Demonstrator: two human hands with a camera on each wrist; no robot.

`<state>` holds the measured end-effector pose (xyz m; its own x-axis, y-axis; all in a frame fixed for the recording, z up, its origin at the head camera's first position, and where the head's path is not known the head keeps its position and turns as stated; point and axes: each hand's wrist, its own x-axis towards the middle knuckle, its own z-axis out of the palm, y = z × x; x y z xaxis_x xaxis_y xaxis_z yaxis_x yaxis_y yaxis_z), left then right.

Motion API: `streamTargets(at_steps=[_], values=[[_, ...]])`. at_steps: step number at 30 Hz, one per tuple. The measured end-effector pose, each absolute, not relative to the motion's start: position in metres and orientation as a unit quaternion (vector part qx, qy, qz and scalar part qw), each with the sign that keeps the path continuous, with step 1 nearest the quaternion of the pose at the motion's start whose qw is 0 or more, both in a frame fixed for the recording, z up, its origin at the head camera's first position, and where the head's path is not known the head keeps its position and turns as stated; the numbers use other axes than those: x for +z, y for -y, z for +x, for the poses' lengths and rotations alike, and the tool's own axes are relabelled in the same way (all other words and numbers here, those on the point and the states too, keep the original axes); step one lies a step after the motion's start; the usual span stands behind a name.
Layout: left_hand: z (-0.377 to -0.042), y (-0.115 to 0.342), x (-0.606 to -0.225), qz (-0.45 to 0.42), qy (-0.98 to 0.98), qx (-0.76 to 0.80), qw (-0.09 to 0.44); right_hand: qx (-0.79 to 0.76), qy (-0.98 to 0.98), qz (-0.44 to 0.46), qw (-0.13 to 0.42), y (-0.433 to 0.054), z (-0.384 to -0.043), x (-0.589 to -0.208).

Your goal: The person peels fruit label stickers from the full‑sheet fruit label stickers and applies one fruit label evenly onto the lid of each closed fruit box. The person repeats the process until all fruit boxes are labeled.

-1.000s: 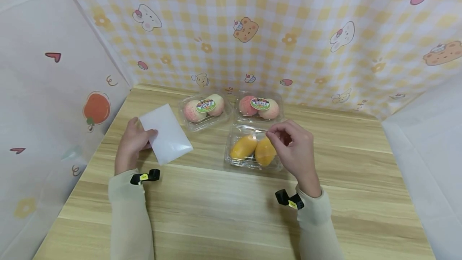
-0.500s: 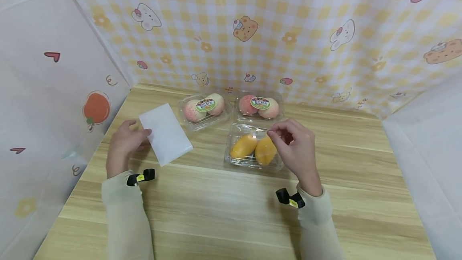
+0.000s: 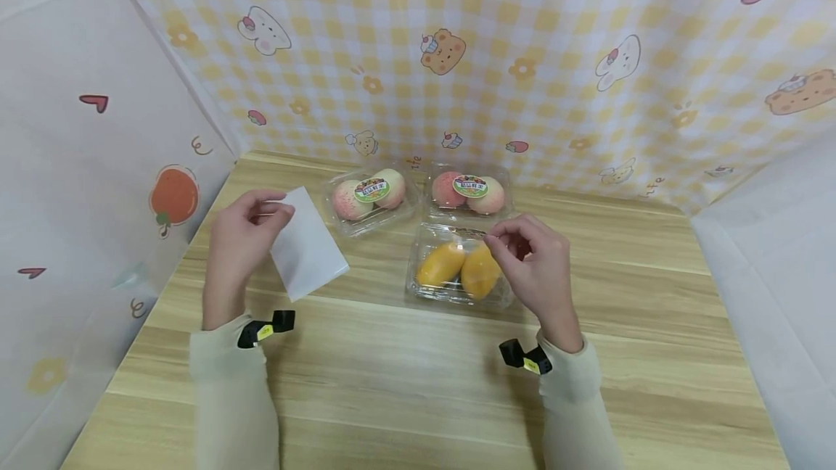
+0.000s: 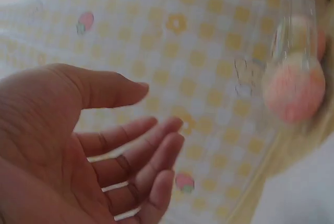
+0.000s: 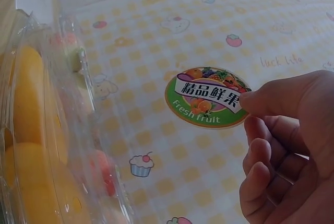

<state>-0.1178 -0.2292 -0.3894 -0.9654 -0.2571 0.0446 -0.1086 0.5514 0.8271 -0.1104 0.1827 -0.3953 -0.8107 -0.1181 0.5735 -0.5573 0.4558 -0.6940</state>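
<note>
My right hand [image 3: 535, 267] pinches an oval "fresh fruit" sticker [image 5: 206, 101] between thumb and forefinger. The sticker hovers over a clear plastic box [image 3: 451, 300] with two yellow mangoes [image 3: 440, 265] in it, and from the head it appears edge-on. To the left, my left hand [image 3: 238, 249] hangs above a white sheet [image 3: 312, 256], covering part of its left side. In the left wrist view its fingers [image 4: 141, 166] are loosely bent, apart from the thumb, with nothing held.
Behind the mango box stands a clear box [image 3: 506, 212] of peaches bearing an oval label [image 3: 470, 186]. Left of it is a tilted, similar peach box [image 3: 362, 229], also labelled. A checked cloth [image 3: 555, 56] hangs along the wooden table's [image 3: 405, 383] back edge.
My left hand has left the white sheet, first shifting left, then rising over its upper left corner. The right hand stays nearly still with the sticker.
</note>
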Motion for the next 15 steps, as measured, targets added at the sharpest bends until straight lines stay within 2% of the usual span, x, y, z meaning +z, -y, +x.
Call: streamTargets(at_steps=[3,7,9,15], values=[[-0.118,0.207,-0.385,0.012,0.869,-0.477,0.132,0.486,0.822,0.198,0.223,-0.183,-0.110,-0.396],[-0.117,0.174,-0.382,-0.092,0.844,-0.507,0.146,0.505,0.816,0.188,0.209,-0.183,-0.110,-0.396],[-0.117,0.158,-0.381,-0.126,0.832,-0.523,0.135,0.515,0.811,0.189,0.204,-0.183,-0.109,-0.396],[-0.118,0.113,-0.383,-0.167,0.815,-0.553,0.054,0.538,0.799,0.191,0.190,-0.182,-0.110,-0.397]])
